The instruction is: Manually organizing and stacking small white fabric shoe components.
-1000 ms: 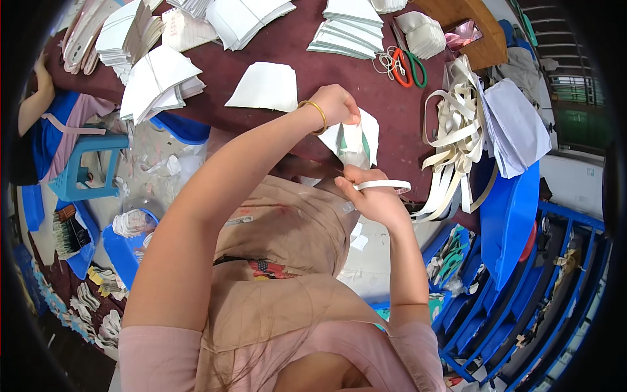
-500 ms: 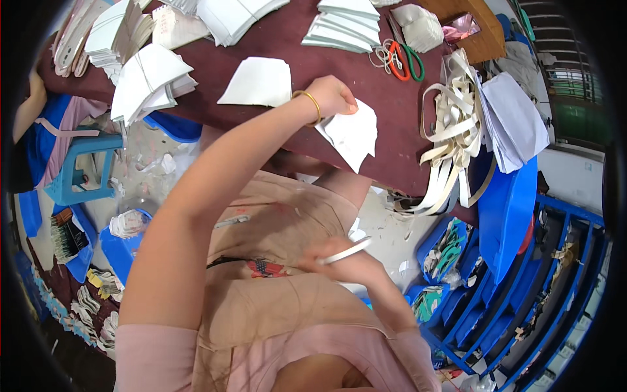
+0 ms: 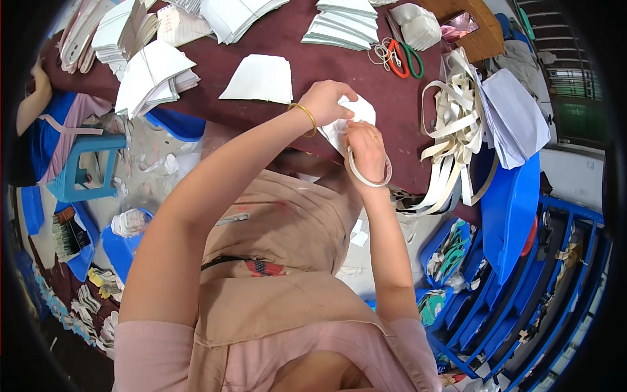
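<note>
A white, angular piece of sheet material (image 3: 360,110) lies at the near edge of the dark red table, partly covered by both my hands. My left hand (image 3: 328,103), with a gold bangle at the wrist, rests over its left side. Thumb and forefinger are apart there, with white showing between them. My right hand (image 3: 367,149) wears a white bangle (image 3: 389,171) and has its fingers bent onto the piece's lower right part. Left of my hands lies another white piece (image 3: 258,78), flat and untouched.
Tied white stacks (image 3: 153,75) fill the table's far left, with another stack (image 3: 341,26) at the back. Scissors (image 3: 405,59) with red and green handles lie at the back right. Cream straps (image 3: 450,124) hang over the right edge. Beyond stands a blue rack (image 3: 522,294). Another person's arm (image 3: 36,98) shows far left.
My right hand has come up from beside my lap onto the white piece. My left hand has shifted slightly, and its thumb and forefinger have parted.
</note>
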`<state>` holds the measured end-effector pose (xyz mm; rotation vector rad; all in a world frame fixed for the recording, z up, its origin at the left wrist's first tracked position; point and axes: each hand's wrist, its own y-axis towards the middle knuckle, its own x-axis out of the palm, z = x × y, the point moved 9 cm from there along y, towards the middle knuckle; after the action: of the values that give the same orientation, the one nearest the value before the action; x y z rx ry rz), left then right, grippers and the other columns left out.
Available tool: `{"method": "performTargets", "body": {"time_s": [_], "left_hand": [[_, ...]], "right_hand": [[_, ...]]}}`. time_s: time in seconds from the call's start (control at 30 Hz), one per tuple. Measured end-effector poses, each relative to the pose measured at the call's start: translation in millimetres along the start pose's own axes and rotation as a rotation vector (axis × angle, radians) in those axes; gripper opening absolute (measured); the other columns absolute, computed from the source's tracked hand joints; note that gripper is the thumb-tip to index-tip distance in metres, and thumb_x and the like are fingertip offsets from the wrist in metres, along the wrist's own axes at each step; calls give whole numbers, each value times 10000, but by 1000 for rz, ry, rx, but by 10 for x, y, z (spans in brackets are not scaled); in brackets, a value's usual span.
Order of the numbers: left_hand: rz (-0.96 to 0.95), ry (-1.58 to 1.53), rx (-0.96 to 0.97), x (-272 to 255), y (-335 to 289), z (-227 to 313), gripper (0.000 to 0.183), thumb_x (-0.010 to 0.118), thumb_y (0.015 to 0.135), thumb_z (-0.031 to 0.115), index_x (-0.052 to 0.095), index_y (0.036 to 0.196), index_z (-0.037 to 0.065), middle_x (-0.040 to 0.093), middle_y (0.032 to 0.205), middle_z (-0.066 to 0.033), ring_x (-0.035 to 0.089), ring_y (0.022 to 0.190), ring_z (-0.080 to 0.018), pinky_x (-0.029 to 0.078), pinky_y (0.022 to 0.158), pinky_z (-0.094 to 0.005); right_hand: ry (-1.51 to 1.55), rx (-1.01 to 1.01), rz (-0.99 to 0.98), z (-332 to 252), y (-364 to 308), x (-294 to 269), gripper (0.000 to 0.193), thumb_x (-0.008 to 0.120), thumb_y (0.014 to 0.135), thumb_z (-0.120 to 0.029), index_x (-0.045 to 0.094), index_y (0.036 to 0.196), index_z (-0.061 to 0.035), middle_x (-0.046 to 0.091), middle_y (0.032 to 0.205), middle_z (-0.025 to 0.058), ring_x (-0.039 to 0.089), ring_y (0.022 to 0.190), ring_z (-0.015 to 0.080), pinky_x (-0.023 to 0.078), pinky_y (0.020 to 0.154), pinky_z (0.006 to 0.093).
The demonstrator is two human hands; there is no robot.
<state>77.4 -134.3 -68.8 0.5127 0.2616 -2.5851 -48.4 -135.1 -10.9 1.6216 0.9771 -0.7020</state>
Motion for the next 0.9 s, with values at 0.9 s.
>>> {"method": "performTargets", "body": {"time_s": [0.9], "left_hand": [[-187,12,-75,115,81,-20,353,808,642,124,702,977,85,643,885,-97,600,828,-161,483,762,-284]], "right_hand": [[734,541,198,124,-436,-261,253,589,837,52,369,795,-66,462,764,57,431,664,134,401,652,246]]}}
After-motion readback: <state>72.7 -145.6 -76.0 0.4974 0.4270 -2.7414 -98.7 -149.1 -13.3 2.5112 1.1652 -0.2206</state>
